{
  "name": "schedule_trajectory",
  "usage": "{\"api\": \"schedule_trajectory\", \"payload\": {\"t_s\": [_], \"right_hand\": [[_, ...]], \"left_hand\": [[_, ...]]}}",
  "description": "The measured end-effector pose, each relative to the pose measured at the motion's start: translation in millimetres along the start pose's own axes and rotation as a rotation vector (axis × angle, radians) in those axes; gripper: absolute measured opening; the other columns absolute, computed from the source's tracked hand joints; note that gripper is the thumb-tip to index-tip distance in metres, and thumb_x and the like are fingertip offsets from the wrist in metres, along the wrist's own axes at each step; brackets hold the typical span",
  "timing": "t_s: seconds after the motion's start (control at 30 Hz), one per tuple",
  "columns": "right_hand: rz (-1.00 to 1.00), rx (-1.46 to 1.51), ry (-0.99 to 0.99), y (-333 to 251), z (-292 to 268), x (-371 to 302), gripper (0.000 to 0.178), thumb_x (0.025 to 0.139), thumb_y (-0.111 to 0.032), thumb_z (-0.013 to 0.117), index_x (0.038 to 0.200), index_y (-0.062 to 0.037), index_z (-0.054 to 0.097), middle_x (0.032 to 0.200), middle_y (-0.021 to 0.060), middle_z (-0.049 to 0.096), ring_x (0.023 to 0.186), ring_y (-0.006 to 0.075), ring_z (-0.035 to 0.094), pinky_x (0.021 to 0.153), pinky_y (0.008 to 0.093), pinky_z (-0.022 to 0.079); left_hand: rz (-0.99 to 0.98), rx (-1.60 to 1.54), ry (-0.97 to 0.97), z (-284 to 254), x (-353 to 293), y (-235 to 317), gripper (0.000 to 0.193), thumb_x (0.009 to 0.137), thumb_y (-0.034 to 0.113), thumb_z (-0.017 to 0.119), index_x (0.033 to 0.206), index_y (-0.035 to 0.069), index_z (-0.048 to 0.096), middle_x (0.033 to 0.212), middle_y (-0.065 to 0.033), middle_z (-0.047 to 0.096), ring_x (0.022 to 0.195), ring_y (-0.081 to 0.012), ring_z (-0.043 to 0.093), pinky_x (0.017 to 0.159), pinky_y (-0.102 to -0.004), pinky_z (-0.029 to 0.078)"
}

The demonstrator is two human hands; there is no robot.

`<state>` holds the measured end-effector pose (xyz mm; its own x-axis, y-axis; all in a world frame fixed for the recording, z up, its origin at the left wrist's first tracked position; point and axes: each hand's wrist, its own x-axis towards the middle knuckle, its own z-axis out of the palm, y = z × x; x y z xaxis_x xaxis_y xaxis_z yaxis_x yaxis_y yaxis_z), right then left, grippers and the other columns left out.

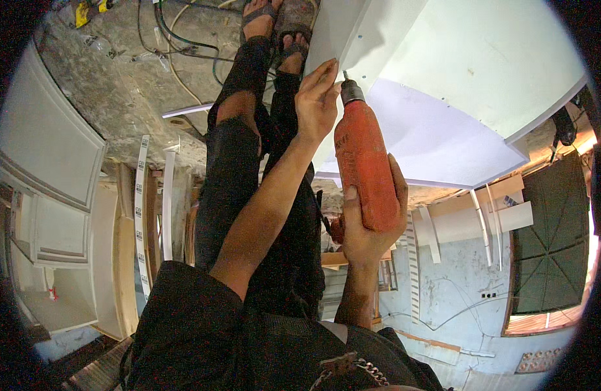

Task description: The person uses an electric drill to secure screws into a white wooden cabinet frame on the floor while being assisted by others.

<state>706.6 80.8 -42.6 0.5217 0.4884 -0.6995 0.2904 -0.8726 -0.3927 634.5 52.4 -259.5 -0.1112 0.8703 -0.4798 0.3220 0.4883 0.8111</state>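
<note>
My right hand (372,234) is wrapped round the body of a worn red power drill (367,163). Its black chuck (351,92) points up and away from me, and a short bit (345,75) ends close to a white panel (372,58). Just left of the bit is my left hand (317,104), its fingers pressed together near the edge of a narrow white board (330,32). Whatever those fingertips may pinch is too small to make out. Small dark dots, perhaps screw heads or holes, mark the white surfaces.
Cables (176,45) snake over the rough concrete floor (118,72) near my sandalled feet (260,19). A yellow-and-black object (84,14) lies far left. Long strips (141,215) and white cabinet panels (49,150) stand at left. A dark window shutter (549,241) is at right.
</note>
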Motion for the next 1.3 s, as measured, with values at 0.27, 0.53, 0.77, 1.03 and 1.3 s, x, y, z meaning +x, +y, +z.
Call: {"api": "schedule_trajectory", "payload": {"t_s": [0.27,0.53,0.77,1.03,1.3], "right_hand": [[-0.038,-0.027,-0.009,2,0,2,0.068,0.067,-0.005,0.07,0.132,-0.0013,0.051,0.107,0.0119,0.056,0.099,0.0252,0.058,0.089,0.0373,0.047],[-0.081,-0.239,-0.109,-16,-2,3,0.059,0.076,-0.006,0.07,0.131,0.0008,0.051,0.116,0.0129,0.057,0.107,0.023,0.058,0.092,0.0363,0.048],[-0.109,-0.213,-0.103,-13,-12,14,0.059,0.075,-0.005,0.071,0.13,0.0012,0.052,0.113,0.0126,0.059,0.104,0.0217,0.059,0.09,0.0352,0.048],[-0.084,-0.205,-0.066,-11,-13,11,0.061,0.075,-0.008,0.074,0.131,0.0006,0.053,0.112,0.0138,0.061,0.102,0.0222,0.061,0.088,0.0358,0.05],[-0.218,-0.383,-0.128,-17,-13,12,0.066,0.069,-0.011,0.076,0.131,-0.0012,0.055,0.1,0.0128,0.058,0.09,0.0236,0.06,0.081,0.0374,0.05]], "left_hand": [[0.017,-0.034,0.012,0,0,-2,0.04,0.08,-0.005,0.064,0.119,0.002,0.066,0.123,-0.0167,0.063,0.114,-0.03,0.059,0.098,-0.0365,0.045],[0.051,-0.027,0.03,0,-4,-7,0.04,0.08,-0.006,0.064,0.119,0.002,0.066,0.122,-0.0158,0.063,0.114,-0.0297,0.059,0.099,-0.0368,0.045],[0.064,-0.036,0.01,-2,-1,-3,0.041,0.078,-0.007,0.065,0.118,0.002,0.066,0.121,-0.0158,0.064,0.113,-0.0299,0.059,0.099,-0.0364,0.044],[0.104,-0.021,0.029,0,1,-8,0.039,0.079,-0.002,0.067,0.118,0.002,0.067,0.12,-0.0157,0.064,0.112,-0.0303,0.06,0.098,-0.0367,0.044],[0.093,-0.043,0.038,-4,0,-7,0.037,0.08,0.0,0.067,0.116,0.003,0.067,0.119,-0.0148,0.065,0.11,-0.0314,0.06,0.096,-0.0371,0.045]]}}
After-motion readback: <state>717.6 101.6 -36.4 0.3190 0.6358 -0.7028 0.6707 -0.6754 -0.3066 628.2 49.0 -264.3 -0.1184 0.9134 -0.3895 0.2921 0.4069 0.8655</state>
